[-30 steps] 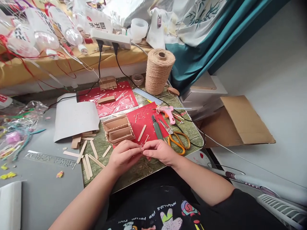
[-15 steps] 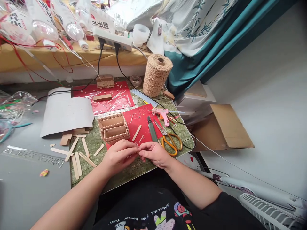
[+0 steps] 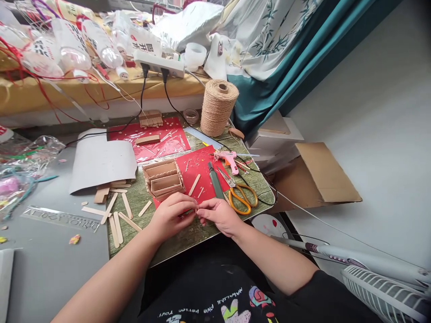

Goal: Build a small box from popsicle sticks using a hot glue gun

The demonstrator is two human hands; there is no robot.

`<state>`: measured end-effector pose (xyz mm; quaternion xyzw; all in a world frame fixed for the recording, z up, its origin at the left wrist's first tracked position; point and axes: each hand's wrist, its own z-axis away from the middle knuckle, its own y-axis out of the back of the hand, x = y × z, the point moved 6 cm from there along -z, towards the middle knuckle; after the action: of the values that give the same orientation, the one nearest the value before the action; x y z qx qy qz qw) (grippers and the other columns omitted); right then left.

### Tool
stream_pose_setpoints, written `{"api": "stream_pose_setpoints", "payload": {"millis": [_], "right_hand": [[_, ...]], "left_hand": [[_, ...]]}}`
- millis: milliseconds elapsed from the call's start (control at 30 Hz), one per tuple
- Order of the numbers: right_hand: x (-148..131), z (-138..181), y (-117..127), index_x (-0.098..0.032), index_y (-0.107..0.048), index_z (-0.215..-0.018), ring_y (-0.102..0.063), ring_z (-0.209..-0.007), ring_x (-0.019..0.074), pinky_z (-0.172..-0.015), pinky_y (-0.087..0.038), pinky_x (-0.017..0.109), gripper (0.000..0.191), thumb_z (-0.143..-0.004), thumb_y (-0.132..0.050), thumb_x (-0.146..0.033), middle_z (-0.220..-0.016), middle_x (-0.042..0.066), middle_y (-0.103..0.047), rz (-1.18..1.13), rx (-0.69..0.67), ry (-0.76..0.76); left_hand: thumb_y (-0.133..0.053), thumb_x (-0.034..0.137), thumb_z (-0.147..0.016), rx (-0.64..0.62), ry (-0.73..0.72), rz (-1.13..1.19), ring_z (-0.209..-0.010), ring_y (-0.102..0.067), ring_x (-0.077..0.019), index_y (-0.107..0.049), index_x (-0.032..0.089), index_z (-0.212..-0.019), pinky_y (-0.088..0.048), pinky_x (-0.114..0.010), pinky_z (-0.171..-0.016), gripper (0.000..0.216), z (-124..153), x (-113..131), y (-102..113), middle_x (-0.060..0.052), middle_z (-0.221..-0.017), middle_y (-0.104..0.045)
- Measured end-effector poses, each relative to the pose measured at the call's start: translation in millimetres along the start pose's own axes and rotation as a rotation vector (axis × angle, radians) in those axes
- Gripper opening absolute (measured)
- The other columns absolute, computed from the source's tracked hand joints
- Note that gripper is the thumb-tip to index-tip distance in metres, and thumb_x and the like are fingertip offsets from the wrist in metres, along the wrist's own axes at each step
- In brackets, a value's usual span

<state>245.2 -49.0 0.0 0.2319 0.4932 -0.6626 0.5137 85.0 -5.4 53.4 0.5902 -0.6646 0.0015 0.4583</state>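
My left hand (image 3: 175,214) and my right hand (image 3: 218,216) meet fingertip to fingertip over the front of the small green table. Both are pinched closed, and whatever lies between the fingers is too small or hidden to name. Just beyond my left hand stands a small open box made of craft sticks and cardboard (image 3: 164,180). A red sheet (image 3: 183,157) with shavings and a loose craft stick (image 3: 194,185) lies past my fingers. Beside my right hand are a green-handled utility knife (image 3: 215,180) and scissors with orange handles (image 3: 240,197).
A pink glue gun (image 3: 229,160) rests behind the scissors, near a big twine spool (image 3: 219,107). Several craft sticks (image 3: 116,229) lie at the left, below a white sheet (image 3: 103,163). A clear ruler (image 3: 62,217) is on the grey surface. A power strip (image 3: 160,64) sits on the ledge.
The camera view has shifted slightly, so the table contents appear a little further right. My hands stay pinched together in nearly the same place.
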Motion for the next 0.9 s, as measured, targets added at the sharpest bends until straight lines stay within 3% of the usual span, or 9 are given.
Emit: {"api": "stream_pose_setpoints", "payload": {"millis": [267, 533, 700, 900], "right_hand": [[2, -2, -1, -0.015, -0.084, -0.089, -0.066, -0.061, 0.011, -0.059, -0.054, 0.025, 0.043, -0.071, -0.098, -0.051, -0.074, 0.003, -0.076, -0.032, 0.01, -0.022], [-6, -4, 0, -0.019, -0.087, -0.1, -0.065, -0.067, 0.0131, -0.066, -0.056, 0.028, 0.041, -0.079, -0.09, -0.054, -0.081, 0.003, -0.077, 0.154, 0.034, 0.097], [-1, -3, 1, -0.023, -0.085, -0.115, -0.064, -0.067, 0.0131, -0.067, -0.057, 0.028, 0.044, -0.088, -0.081, -0.057, -0.086, 0.003, -0.078, 0.226, 0.059, 0.08], [-3, -3, -1, -0.022, -0.085, -0.114, -0.065, -0.068, 0.0148, -0.07, -0.059, 0.031, 0.044, -0.089, -0.08, -0.059, -0.087, 0.004, -0.079, 0.249, 0.051, 0.099]], "left_hand": [[-0.074, 0.011, -0.093, 0.011, 0.011, -0.018, -0.095, -0.074, -0.0183, -0.072, 0.023, -0.12, -0.062, -0.032, -0.084, 0.03, -2, -2, 2, -0.008, -0.107, -0.077], [-0.075, 0.014, -0.097, 0.006, -0.03, -0.059, -0.099, -0.075, -0.0188, -0.072, 0.026, -0.13, -0.063, -0.033, -0.086, 0.036, 0, -8, 4, -0.008, -0.111, -0.078], [-0.074, 0.021, -0.099, 0.012, -0.026, -0.21, -0.094, -0.075, -0.0182, -0.072, 0.03, -0.133, -0.061, -0.032, -0.083, 0.035, 1, -11, 7, -0.006, -0.112, -0.079], [-0.073, 0.021, -0.099, -0.007, -0.048, -0.264, -0.095, -0.074, -0.0191, -0.071, 0.03, -0.136, -0.061, -0.032, -0.084, 0.038, 2, -7, 5, -0.006, -0.115, -0.079]]}}
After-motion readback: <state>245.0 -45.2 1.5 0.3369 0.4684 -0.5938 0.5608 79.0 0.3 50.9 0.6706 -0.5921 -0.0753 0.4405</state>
